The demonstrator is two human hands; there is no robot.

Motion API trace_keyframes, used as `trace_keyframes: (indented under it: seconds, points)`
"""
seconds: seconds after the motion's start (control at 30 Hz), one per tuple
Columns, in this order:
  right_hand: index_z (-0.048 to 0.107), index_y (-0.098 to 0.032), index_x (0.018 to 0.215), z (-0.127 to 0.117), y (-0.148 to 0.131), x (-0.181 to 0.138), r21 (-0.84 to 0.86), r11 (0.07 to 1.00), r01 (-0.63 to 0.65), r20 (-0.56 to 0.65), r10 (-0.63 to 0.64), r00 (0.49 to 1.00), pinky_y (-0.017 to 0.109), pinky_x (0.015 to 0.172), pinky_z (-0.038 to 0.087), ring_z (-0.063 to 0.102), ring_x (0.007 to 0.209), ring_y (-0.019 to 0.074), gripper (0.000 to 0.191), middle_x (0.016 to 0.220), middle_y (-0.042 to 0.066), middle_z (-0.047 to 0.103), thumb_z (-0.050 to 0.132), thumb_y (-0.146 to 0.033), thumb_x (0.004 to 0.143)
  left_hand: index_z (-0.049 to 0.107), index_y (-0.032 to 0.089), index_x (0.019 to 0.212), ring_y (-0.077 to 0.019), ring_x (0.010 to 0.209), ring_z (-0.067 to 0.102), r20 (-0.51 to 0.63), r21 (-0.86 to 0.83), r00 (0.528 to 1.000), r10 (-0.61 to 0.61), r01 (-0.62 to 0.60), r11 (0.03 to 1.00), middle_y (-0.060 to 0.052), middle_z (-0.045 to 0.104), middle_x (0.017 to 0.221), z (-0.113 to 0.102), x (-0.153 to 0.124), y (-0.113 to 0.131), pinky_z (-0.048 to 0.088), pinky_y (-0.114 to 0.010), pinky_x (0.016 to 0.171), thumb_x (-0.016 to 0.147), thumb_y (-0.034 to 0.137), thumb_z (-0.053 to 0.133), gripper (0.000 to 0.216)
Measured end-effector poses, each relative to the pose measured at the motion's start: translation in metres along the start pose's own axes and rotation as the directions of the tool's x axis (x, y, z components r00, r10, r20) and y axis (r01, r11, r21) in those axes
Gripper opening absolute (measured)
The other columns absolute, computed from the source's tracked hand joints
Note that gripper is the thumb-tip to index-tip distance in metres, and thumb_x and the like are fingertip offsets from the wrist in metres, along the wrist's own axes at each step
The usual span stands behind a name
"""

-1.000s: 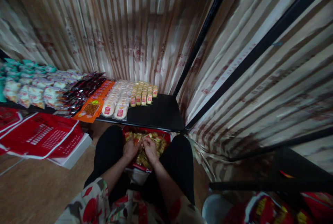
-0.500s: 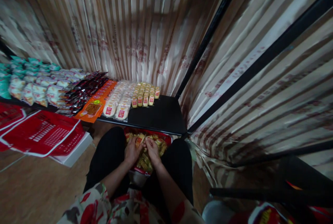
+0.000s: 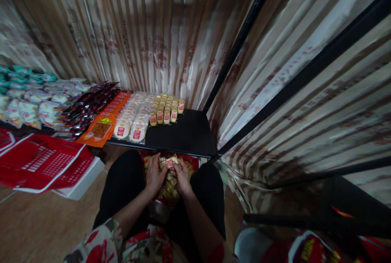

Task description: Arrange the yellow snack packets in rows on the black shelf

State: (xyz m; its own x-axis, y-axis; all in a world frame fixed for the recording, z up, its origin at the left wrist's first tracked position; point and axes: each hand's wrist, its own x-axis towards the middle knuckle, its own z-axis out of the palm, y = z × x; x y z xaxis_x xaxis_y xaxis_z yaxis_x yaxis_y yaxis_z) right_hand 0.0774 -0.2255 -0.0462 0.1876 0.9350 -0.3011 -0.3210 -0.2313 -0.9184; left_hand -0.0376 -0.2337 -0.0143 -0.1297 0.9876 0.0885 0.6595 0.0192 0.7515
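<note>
Gathering crinkly gold snack packets (image 3: 169, 162) from a red bag (image 3: 192, 160), left hand (image 3: 154, 176) and right hand (image 3: 182, 177) closed on them, wedged between knees under the black shelf's (image 3: 183, 134) bare edge.

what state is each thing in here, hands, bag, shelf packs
left hand: curled on packets in the bag
right hand: gripping a small packet
red bag: open, full of packets, between the knees
shelf: right part bare
yellow packs: upright in rows
round packs: lying in rows
</note>
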Motion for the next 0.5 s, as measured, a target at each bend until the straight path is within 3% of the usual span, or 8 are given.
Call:
trace_keyframes:
  seconds: [0.2, 0.37, 0.5]
  points:
    - [0.055, -0.020, 0.088, -0.009, 0.004, 0.004, 0.108, 0.993, -0.038, -0.095, 0.049, 0.994, 0.024, 0.057, 0.050, 0.062, 0.062, 0.0133, 0.036, 0.070, -0.001, 0.064, 0.067, -0.040, 0.061, 0.046, 0.009, 0.120, -0.0211, 0.110, 0.052, 0.064, -0.176, 0.984, -0.168, 0.176, 0.968, -0.014, 0.054, 0.119, 0.008, 0.008, 0.001, 0.040, -0.033, 0.098, 0.079, 0.025, 0.050, 0.044]
    - [0.051, -0.021, 0.083, -0.006, 0.004, 0.004, 0.206, 0.976, -0.067, -0.115, 0.092, 0.989, 0.024, 0.060, 0.052, 0.064, 0.063, 0.0128, 0.037, 0.072, -0.001, 0.064, 0.070, -0.039, 0.057, 0.045, 0.013, 0.119, -0.0168, 0.088, 0.063, 0.216, -0.350, 0.911, -0.352, 0.409, 0.843, -0.011, 0.061, 0.108, 0.012, 0.013, 0.004, 0.051, -0.029, 0.076, 0.083, 0.023, 0.045, 0.038]
    - [0.052, -0.021, 0.083, -0.003, 0.006, 0.005, 0.184, 0.980, -0.077, -0.083, 0.093, 0.992, 0.024, 0.060, 0.052, 0.065, 0.067, 0.0145, 0.037, 0.075, 0.001, 0.066, 0.070, -0.041, 0.057, 0.046, 0.013, 0.118, -0.0148, 0.079, 0.065, 0.286, -0.398, 0.876, -0.389, 0.478, 0.783, -0.008, 0.065, 0.099, 0.012, 0.017, 0.005, 0.051, -0.024, 0.064, 0.083, 0.020, 0.042, 0.035]
